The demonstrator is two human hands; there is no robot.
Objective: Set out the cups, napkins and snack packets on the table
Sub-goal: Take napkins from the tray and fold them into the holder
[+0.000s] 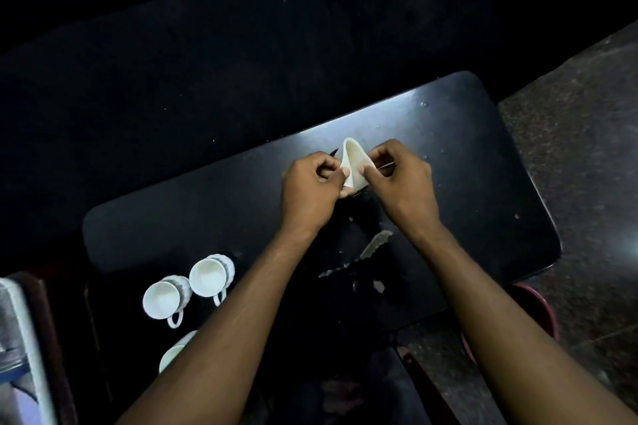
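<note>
At the lower left of the frame, two white cups [186,290] lie on their sides, and a third cup [174,352] peeks out below them. In the middle, above the black table [483,183], the left hand [307,190] and right hand [400,179] pinch a white napkin [354,162] between them. I think the napkin step is going on. Next it needs laying flat on the table. No snack packets show.

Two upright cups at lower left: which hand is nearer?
Left. The left hand is up and right of the cups; the right hand is farther right, both pinching the napkin.
</note>
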